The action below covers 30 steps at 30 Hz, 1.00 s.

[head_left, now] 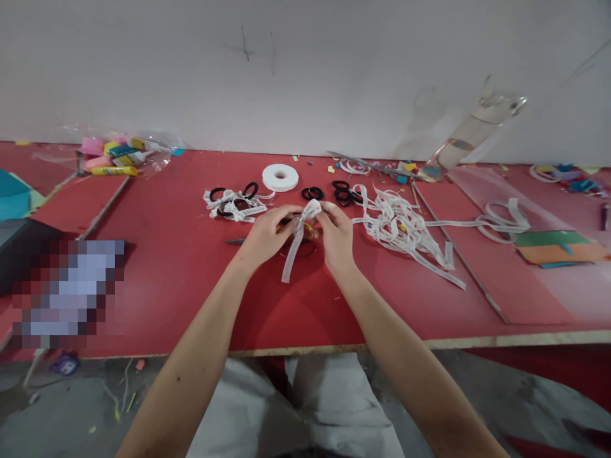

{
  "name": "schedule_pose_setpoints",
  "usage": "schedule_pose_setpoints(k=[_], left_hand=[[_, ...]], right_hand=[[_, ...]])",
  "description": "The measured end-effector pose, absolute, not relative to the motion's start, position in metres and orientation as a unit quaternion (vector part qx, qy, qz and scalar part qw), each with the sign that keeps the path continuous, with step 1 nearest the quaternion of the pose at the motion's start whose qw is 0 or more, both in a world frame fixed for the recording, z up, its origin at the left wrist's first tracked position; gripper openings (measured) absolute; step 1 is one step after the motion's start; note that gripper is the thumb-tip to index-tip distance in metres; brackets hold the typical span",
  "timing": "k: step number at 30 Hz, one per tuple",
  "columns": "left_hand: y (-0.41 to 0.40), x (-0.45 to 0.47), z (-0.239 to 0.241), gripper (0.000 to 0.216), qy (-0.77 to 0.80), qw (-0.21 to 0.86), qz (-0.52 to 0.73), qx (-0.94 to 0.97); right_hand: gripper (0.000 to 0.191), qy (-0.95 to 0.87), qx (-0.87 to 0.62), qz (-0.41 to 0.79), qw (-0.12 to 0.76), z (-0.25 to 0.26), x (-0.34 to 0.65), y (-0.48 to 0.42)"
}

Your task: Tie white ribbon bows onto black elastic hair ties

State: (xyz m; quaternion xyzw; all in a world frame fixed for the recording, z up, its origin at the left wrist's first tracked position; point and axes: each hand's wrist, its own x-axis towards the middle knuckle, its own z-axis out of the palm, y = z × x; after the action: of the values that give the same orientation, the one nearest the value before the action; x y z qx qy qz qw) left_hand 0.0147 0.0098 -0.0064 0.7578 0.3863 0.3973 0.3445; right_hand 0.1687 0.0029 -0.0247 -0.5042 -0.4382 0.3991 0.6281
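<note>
Between my hands, above the red table, is a white printed ribbon [306, 215] with a loop at the top and a tail [292, 257] hanging down. My left hand [273, 236] pinches it from the left. My right hand [338, 235] has its fingers closed on the ribbon's right side. Scissors [305, 231] with yellowish handles lie beneath, their blade [235, 241] pointing left and partly hidden by my left hand. Black hair ties with white ribbon [243, 207] lie in a pile to the left. Loose black hair ties [312, 193] lie behind my hands.
A white tape roll [280, 178] lies behind. Tangled printed ribbon [398, 222] covers the table on the right. A clear bottle [470, 137] leans against the wall. A bag of colourful items [119, 152] lies back left, with a pixelated device [76, 286] in front. The table edge [296, 350] runs near me.
</note>
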Motion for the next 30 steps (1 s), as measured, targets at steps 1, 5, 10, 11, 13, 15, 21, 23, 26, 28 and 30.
schedule_pose_setpoints(k=[1,5,10,11,13,15,21,23,26,28,30], left_hand=[[0.0098,0.0147,-0.0060,0.025,0.389,0.337,0.394,0.761],[0.0085,0.0154,-0.0035,0.024,0.389,0.343,0.390,0.761],[0.0071,0.0149,0.0000,0.024,0.385,0.362,0.393,0.752],[0.0076,0.0143,0.0001,0.024,0.387,0.361,0.395,0.751],[0.0094,0.0129,-0.0005,0.022,0.399,0.350,0.403,0.746],[0.0115,0.0117,-0.0021,0.020,0.419,0.328,0.417,0.737],[0.0125,0.0111,-0.0051,0.012,0.422,0.352,0.461,0.696],[0.0114,0.0109,-0.0046,0.016,0.405,0.355,0.460,0.706],[0.0110,0.0099,-0.0048,0.015,0.397,0.324,0.433,0.742],[0.0119,0.0091,-0.0062,0.013,0.409,0.307,0.423,0.748],[0.0134,0.0084,-0.0080,0.014,0.416,0.297,0.420,0.750]], right_hand=[[0.018,-0.440,-0.502,0.385,0.638,-0.0246,0.1687,0.0022],[0.025,-0.484,-0.497,0.337,0.636,-0.0245,0.1676,-0.0001],[0.030,-0.525,-0.482,0.364,0.599,-0.0283,0.1669,0.0030],[0.030,-0.526,-0.485,0.366,0.595,-0.0291,0.1674,0.0040],[0.028,-0.525,-0.494,0.369,0.587,-0.0302,0.1686,0.0057],[0.023,-0.520,-0.500,0.370,0.586,-0.0306,0.1695,0.0065],[0.013,-0.498,-0.501,0.373,0.601,-0.0272,0.1676,0.0034],[0.012,-0.494,-0.509,0.357,0.607,-0.0251,0.1674,0.0023],[0.012,-0.486,-0.520,0.344,0.613,-0.0239,0.1681,0.0022],[0.012,-0.485,-0.518,0.347,0.613,-0.0244,0.1684,0.0027],[0.013,-0.490,-0.510,0.355,0.611,-0.0251,0.1683,0.0029]])
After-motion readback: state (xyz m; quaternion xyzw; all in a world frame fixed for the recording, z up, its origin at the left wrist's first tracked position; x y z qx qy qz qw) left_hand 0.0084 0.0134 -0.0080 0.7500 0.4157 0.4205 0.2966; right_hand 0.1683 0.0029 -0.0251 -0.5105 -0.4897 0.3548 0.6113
